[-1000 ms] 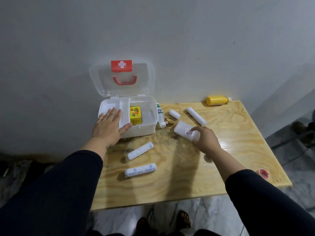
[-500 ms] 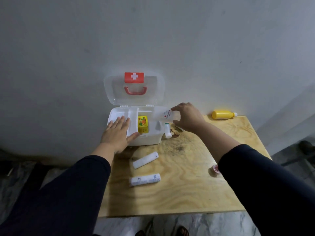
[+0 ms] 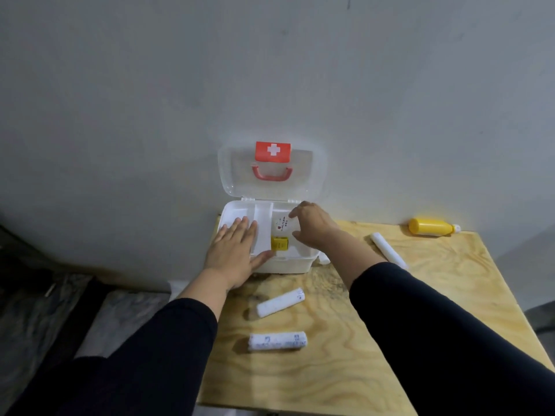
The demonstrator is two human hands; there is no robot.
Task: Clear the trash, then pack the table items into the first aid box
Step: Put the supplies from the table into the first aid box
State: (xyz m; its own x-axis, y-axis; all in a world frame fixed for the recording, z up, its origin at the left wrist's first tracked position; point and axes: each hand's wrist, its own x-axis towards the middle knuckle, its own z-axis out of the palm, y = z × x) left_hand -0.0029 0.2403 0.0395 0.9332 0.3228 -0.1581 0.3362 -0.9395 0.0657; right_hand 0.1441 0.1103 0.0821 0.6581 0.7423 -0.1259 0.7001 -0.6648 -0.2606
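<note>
Grey wall fills the far side, with the plywood worktop [image 3: 345,370] pushed up against it. At the left, my left hand [image 3: 232,253] lies flat and open on the near-left corner of the first aid box [image 3: 288,264], fingers spread over its left compartment, steadying it. The box sits at the far left of the worktop, its clear lid [image 3: 271,172] standing open against the wall. Inside, a small yellow carton [image 3: 279,244] sits toward the near wall, and a white packet [image 3: 282,228] lies just beyond it. My right hand [image 3: 312,226] hovers over the right compartment, fingers curled loosely beside that packet; I cannot tell whether they grip it. I judge packing is under way. Next comes a reach for the loose items: two white rolls [image 3: 280,302] [image 3: 277,341] near me, another roll [image 3: 387,250] to the right, and a yellow bottle [image 3: 432,227] at the far right.
</note>
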